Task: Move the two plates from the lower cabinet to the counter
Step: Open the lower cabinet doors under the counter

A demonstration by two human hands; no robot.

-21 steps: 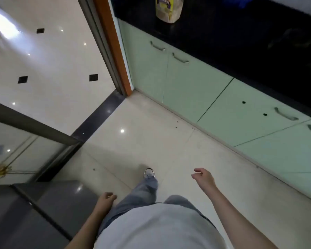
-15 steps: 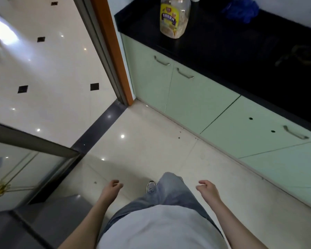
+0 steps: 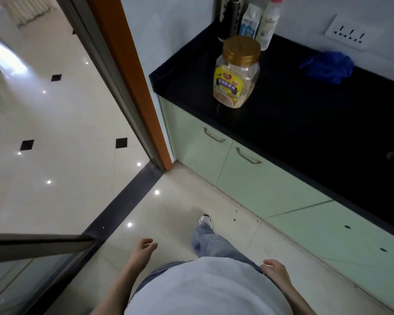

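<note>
The left hand (image 3: 143, 248) and right hand (image 3: 274, 270) hang loosely curled, holding nothing, the right nearer the counter (image 3: 305, 114). The lower cabinet (image 3: 259, 178) beneath the counter is closed, plates hidden.

The black stone desk (image 3: 305, 123) shines glossy, the pale green lower cabinet doors (image 3: 259, 187) look smooth and satin with curved metal handles (image 3: 248, 158), the clear plastic jar (image 3: 234, 80) carries a ribbed gold lid (image 3: 241, 48), and the cream floor tiles (image 3: 66, 114) are polished, mirroring lights.
</note>
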